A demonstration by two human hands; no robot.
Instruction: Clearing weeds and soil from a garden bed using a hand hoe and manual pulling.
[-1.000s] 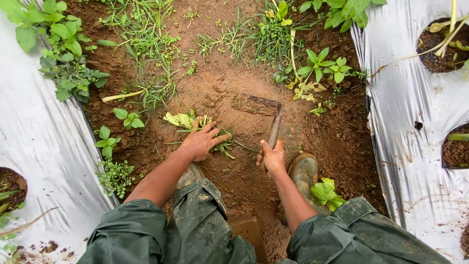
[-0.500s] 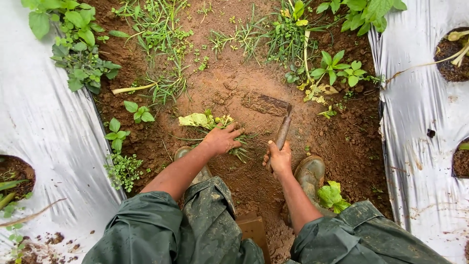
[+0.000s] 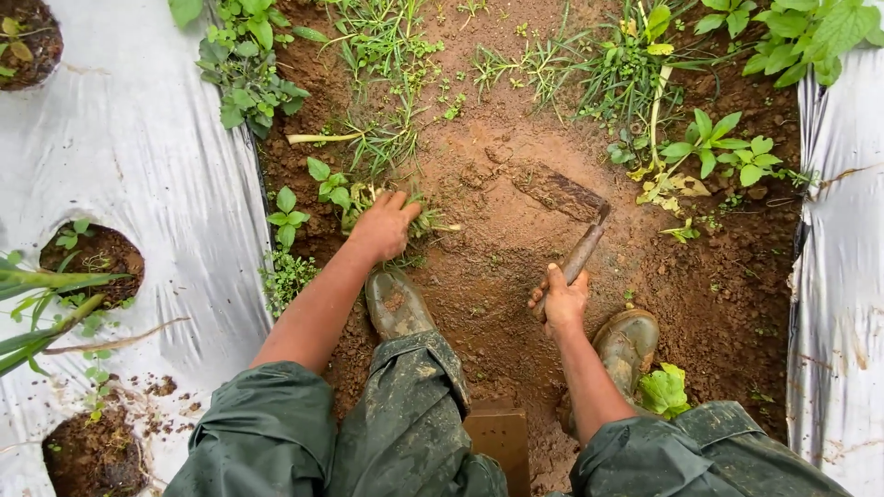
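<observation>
1. Left hand point(image 3: 385, 225), centre-left of frame, fingers curled closed on a clump of weeds point(image 3: 368, 198) at the soil edge.
2. Right hand point(image 3: 559, 302), centre-right, wrapped tight round the handle of a small hoe point(image 3: 571, 207); muddy blade flat on the bare soil point(image 3: 497, 267) above the hand.
3. Both forearms stretch forward from green sleeves, left reaching farther up-frame; muddy boots point(image 3: 396, 304) just below the hands.
4. Silver mulch sheet point(image 3: 138, 166) flanks both sides.
5. Versus earlier frame: left hand has moved left onto the weed clump; right grip and hoe are unchanged.
</observation>
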